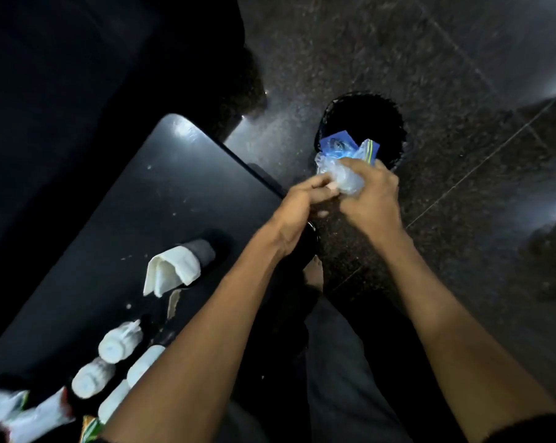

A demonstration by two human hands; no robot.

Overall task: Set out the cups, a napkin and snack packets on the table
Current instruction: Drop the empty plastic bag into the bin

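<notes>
White cups (120, 342) and a folded napkin (171, 270) lie on the dark worktop (161, 193), while beyond its edge the left hand (297, 206) and right hand (371, 199) each close their grip on crumpled snack packets (344, 164) held above a black bin (366, 123).

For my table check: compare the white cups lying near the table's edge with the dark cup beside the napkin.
The white cups are pale and ribbed; the dark cup is grey-black and smooth. The white cups lie in a cluster near the person's left forearm; the dark cup sits alone further along the table. The folded napkin touches the dark cup, not the white cups. All lie tipped over on that dark table.
</notes>
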